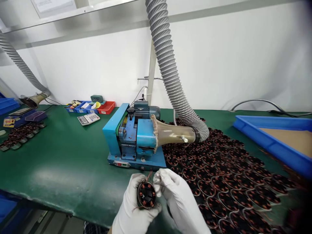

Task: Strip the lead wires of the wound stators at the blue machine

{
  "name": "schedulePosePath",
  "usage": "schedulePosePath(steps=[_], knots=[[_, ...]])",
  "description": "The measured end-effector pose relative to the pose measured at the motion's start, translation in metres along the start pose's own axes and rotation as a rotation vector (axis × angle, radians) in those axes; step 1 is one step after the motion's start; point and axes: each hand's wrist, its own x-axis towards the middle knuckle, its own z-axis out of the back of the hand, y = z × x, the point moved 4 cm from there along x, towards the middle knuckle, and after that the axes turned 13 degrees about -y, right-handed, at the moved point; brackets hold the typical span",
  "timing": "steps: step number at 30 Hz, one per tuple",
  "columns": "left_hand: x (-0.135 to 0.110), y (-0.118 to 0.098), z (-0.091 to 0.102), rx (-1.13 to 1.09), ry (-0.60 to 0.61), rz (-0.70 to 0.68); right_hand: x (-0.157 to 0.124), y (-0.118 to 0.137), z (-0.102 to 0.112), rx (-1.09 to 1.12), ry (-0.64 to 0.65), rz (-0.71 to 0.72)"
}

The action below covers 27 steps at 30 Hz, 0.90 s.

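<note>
1. Wound motor stator (146, 194): held low in front of the person, over the near edge of the counter (73, 165), just below the blue belt-driven machine (146, 135). Round face with copper coils tilts up toward the camera.
2. Left hand (137, 203): white-gloved, wrapped around the stator's rim from the left and below; thumb side supports the lower edge. Firm grasp.
3. Right hand (174, 191): white-gloved, thumb and fingers bunched just right of the copper lead wires (149, 175) that stick up from the stator's top edge. Cannot tell whether a wire sits between the fingertips.
4. Handling, judged by look: compact and fairly dense for its size, rigid body, rim probably a bit slick through gloves. Leads look thin, bendable, easy to kink or snap; winding coating likely scratches.
5. Where to hold: outer rim, fingers spread around it, clear of the coils. Leads best pinched lightly near their ends, body steadied by the other hand.
6. Around: many similar stators (237, 198) lie in packed rows right of the machine; blue tray (268, 142) beyond them at far right.
</note>
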Motion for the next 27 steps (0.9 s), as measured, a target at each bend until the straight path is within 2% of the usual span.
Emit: schedulePosePath(steps=[2, 4, 7, 9, 10, 12, 13, 15, 17, 20, 23, 27], knots=[[0.002, -0.002, -0.009, -0.036, 0.047, 0.041, 0.002, 0.001, 0.002, -0.133, -0.026, 0.034], [0.004, -0.004, -0.017, -0.067, 0.061, -0.009, 0.005, 0.001, 0.001, -0.203, -0.035, 0.065], [0.005, 0.003, -0.022, -0.13, -0.048, -0.04, 0.012, -0.003, 0.005, -0.101, -0.079, 0.042], [0.006, 0.014, -0.022, -0.125, -0.153, 0.047, 0.017, -0.006, 0.014, 0.001, -0.164, 0.04], [0.006, 0.02, -0.022, -0.106, -0.192, 0.105, 0.018, -0.006, 0.02, 0.006, -0.225, 0.084], [0.008, 0.029, -0.023, -0.082, -0.206, 0.202, 0.017, -0.003, 0.03, -0.108, -0.333, 0.277], [0.009, 0.032, -0.025, -0.086, -0.19, 0.234, 0.016, -0.002, 0.031, -0.218, -0.343, 0.403], [0.011, 0.036, -0.028, -0.102, -0.182, 0.264, 0.013, -0.001, 0.025, -0.463, -0.277, 0.629], [0.014, 0.039, -0.028, -0.092, -0.25, 0.264, 0.013, -0.005, 0.013, -0.659, -0.176, 0.736], [0.023, 0.041, -0.03, -0.022, -0.349, 0.274, 0.025, -0.012, -0.001, -0.831, -0.136, 0.658], [0.04, 0.043, -0.037, 0.032, -0.335, 0.295, 0.041, -0.014, -0.01, -0.868, -0.14, 0.547], [0.059, 0.047, -0.046, -0.01, -0.325, 0.351, 0.058, -0.013, -0.014, -0.878, -0.133, 0.534]])
